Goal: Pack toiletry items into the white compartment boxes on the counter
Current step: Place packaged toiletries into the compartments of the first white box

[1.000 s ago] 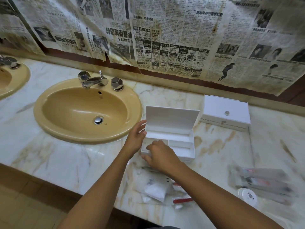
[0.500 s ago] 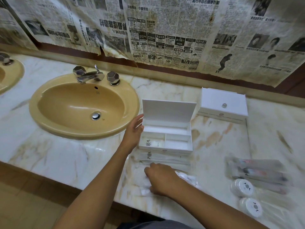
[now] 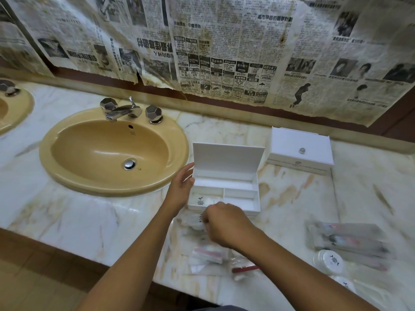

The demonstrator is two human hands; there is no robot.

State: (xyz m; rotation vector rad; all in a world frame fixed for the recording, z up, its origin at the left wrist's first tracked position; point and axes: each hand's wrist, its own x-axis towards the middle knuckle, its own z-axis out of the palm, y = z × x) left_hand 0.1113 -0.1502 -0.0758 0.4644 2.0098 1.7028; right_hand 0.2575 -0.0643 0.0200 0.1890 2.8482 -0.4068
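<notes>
**Sachet lifted toward the open box**

Progress is shown against 0.5 s ago: the right hand (image 3: 224,223), then lowered onto the packets at the counter's front edge, is now raised to the open compartment box (image 3: 226,189), closed on a blurred clear sachet (image 3: 197,221). 1 printed packet (image 3: 203,202) already lies in the front-left compartment, so a 2nd item appears about to be placed. The left hand (image 3: 182,189) rests open against the box's left wall. Counted: 2 white boxes, the closed box (image 3: 299,151) behind; 2 sinks; at least 2 round lidded pots (image 3: 330,261) toward the counter's right front corner.
</notes>
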